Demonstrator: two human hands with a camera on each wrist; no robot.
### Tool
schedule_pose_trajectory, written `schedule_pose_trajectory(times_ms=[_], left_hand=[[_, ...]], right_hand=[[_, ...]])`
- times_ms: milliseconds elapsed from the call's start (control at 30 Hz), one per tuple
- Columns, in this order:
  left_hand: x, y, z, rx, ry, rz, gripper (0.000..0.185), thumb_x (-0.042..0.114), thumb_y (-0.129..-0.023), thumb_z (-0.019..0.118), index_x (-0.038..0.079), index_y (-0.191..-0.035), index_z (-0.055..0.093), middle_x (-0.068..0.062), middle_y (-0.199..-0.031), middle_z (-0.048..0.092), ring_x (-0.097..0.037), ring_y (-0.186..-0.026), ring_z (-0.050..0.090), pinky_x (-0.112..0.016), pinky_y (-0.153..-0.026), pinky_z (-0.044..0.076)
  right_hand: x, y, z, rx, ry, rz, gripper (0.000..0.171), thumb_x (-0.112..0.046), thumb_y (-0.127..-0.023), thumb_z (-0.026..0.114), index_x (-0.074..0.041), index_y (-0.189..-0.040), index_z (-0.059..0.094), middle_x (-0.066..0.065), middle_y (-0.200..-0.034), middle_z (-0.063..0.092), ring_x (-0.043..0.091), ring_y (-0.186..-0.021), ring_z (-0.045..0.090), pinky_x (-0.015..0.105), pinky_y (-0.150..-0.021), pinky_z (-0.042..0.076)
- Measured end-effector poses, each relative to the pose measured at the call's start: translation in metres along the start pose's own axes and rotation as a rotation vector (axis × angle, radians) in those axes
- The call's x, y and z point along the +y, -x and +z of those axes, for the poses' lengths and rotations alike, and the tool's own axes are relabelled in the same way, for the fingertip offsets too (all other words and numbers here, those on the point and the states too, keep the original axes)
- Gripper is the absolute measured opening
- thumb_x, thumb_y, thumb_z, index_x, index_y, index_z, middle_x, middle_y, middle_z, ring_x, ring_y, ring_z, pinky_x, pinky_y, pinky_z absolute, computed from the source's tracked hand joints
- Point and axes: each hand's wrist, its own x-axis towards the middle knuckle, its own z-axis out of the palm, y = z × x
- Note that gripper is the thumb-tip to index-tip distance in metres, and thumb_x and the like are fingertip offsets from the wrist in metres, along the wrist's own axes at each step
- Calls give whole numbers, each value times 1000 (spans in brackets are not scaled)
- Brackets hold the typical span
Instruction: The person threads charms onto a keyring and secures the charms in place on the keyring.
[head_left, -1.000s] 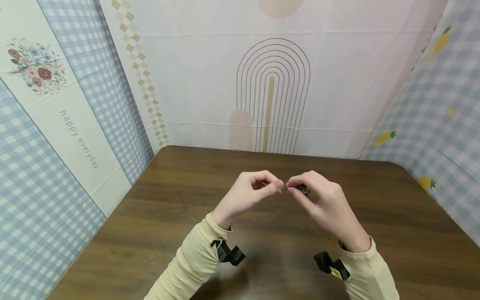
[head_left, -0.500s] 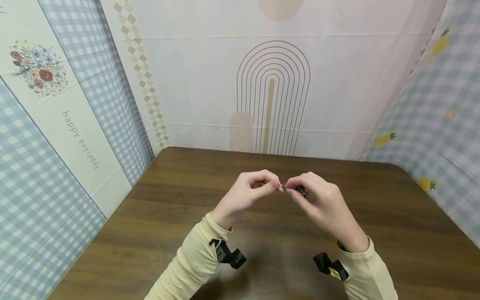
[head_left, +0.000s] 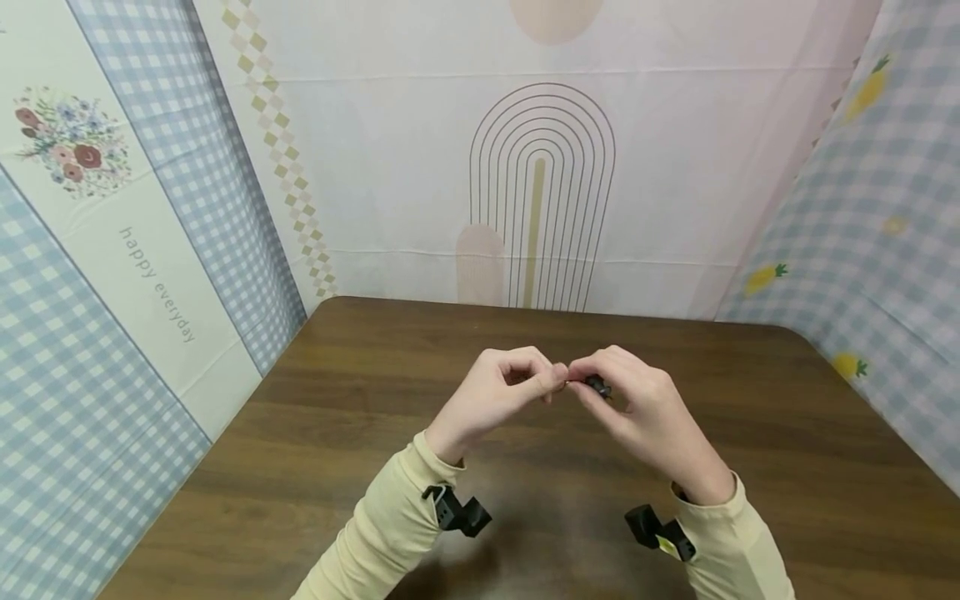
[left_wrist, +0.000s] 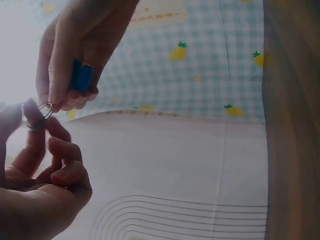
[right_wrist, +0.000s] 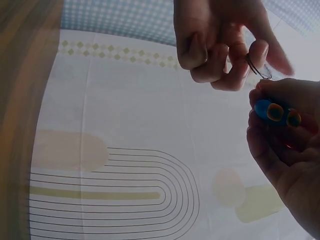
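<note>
Both hands work on a small keychain in front of the chest, fingertips nearly meeting. My left hand [head_left: 487, 400] pinches a thin metal ring [right_wrist: 255, 66] between thumb and fingers. From the other side, thumb and index finger of my right hand [head_left: 648, 408] pinch at the ring's other end. Tucked inside the right hand is a glossy blue charm [right_wrist: 265, 107] with orange-rimmed dark spots; it looks dark in the head view. In the left wrist view, part of its blue side [left_wrist: 81, 76] shows below the palm, the rest covered by fingers.
A brown wooden table [head_left: 360, 350] lies under the hands. Behind it hangs a white cloth [head_left: 390, 167] with an arch print. Blue checked cloths hang on the left [head_left: 67, 333] and right [head_left: 885, 275]. Each wrist wears a black camera [head_left: 457, 510].
The left fingertips first draw back slightly from the right ones, showing the ring between them, then come close again. The right hand shifts slightly left and keeps its hold.
</note>
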Motion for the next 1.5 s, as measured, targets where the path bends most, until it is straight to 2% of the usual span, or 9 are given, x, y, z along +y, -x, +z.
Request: schedule_pose_trajectory(times_ms=[167,267,400,533,767,900,1167,1400,1500], left_hand=[[1,0,-1,-2,-33,-22,17,16,-95,62,3,-85,68,-9,-83,67,-6,-76,59,-22,-73,48],[1,0,-1,-5,-8,-16,17,15,-96,60,1,-90,69,-13,-89,69,-6,-81,62,-30,-82,52],[1,0,-2,29,52,-18,18,14,-96,58,-1,-89,67,-8,-86,67,-8,-84,61,-40,-87,50],[2,0,-4,55,71,-22,19,13,-96,59,-3,-89,65,-1,-85,66,-9,-83,60,-36,-84,49],[0,2,-10,108,33,-22,15,11,-93,64,-3,-96,69,-16,-94,70,-6,-83,63,-28,-79,52],[0,1,-13,131,1,-22,14,12,-90,68,0,-97,72,-15,-96,73,-8,-80,65,-26,-73,52],[1,-1,-16,164,-37,-81,13,13,-87,71,4,-96,73,-7,-90,73,-7,-73,60,-23,-67,48],[-4,-3,-16,187,172,-192,20,8,-87,70,-5,-103,69,7,-77,69,-6,-70,63,-22,-67,51],[-10,-4,-17,193,188,-202,22,7,-86,70,-7,-103,68,6,-76,70,-7,-69,64,-22,-66,51]], right_hand=[[1,1,0,6,22,-1,7,-3,-86,70,-7,-91,68,-1,-85,66,5,-80,55,13,-67,41],[1,1,-1,3,25,9,9,-2,-84,71,-7,-91,67,-2,-85,66,4,-80,55,12,-68,41],[1,1,0,-7,8,6,13,2,-81,72,-7,-90,67,0,-84,66,4,-81,55,12,-70,41],[2,0,1,-14,12,-2,16,4,-80,72,-7,-90,66,-1,-85,66,3,-82,55,12,-68,42],[7,2,-2,-37,20,16,3,-12,-92,66,-10,-94,67,-2,-86,68,1,-78,58,13,-67,45],[9,3,-5,-41,32,26,4,-13,-91,67,-12,-95,68,-3,-87,68,-2,-74,55,12,-67,45],[12,2,-12,-39,25,49,35,13,-76,72,-8,-104,69,0,-97,70,0,-83,61,6,-78,47],[13,4,-12,-128,28,127,36,13,-82,66,-7,-112,67,3,-99,72,2,-79,63,8,-70,46],[16,5,-11,-133,7,220,29,9,-85,65,-7,-110,66,5,-95,73,2,-78,67,10,-68,50]])
